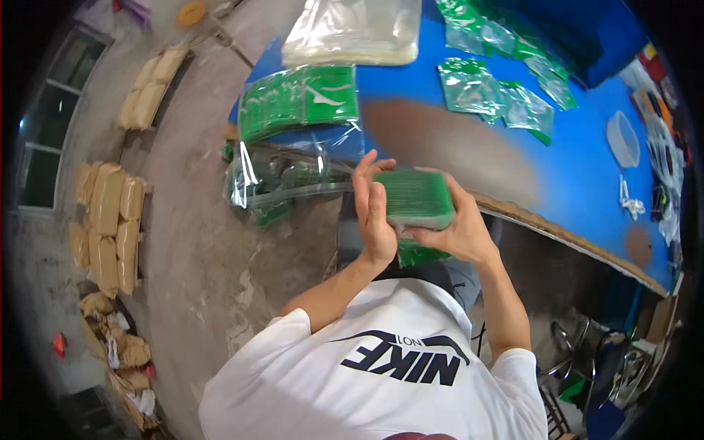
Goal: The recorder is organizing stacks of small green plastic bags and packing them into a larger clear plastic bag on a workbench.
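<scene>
A thick stack of green packets (414, 196) is held in front of my chest, slightly blurred. My right hand (462, 224) grips it from the right, thumb along the near side and fingers round the far side. Against its left end rests my left hand (372, 216), open, with fingers stretched up and apart. More green packets (419, 253) show just below the stack, partly hidden by my hands. Left of my hands, a clear plastic bag (253, 165) hangs over the table edge, with rows of green packets (323, 95) inside it.
The blue table (587, 191) has a worn brown patch (447, 139). A pile of clear bags (352, 29) lies at the far side, loose green-and-clear packets (469, 84) to its right. A white plastic basket (623, 139) stands at right. Filled tan sacks (110, 213) lie on the left floor.
</scene>
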The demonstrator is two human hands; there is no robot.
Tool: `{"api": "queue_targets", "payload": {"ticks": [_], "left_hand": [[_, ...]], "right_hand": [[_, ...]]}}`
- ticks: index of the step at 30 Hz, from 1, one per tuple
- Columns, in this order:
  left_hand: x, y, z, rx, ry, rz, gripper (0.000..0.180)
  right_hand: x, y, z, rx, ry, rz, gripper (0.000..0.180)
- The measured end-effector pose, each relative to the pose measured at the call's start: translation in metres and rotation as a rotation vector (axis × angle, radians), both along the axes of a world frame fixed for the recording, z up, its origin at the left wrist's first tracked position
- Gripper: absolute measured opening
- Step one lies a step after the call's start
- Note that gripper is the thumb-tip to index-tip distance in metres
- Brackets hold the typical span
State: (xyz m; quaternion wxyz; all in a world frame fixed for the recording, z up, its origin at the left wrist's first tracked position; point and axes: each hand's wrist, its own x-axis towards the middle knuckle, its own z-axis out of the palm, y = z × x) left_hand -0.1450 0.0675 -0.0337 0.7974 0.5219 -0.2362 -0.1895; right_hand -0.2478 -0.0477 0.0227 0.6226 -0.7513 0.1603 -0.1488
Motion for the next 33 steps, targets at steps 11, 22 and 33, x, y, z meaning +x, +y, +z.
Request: {"api": "queue_targets", "payload": {"ticks": [11, 22, 33], "left_hand": [[0.155, 0.115, 0.005, 1.082, -1.414, 0.156, 0.069], [0.168, 0.068, 0.006, 0.728, -1.492, 0.194, 0.008], [0.116, -0.041, 0.003, 0.787, -0.912, -0.052, 0.013]], "right_hand": [[0.003, -0.022, -0.059, 1.005, -0.08, -0.355, 0.058], [-0.005, -0.023, -0.043, 0.822, -0.185, -0.46, 0.056], [0.025, -0.041, -0.029, 0.526, -0.048, -0.369, 0.045]]}}
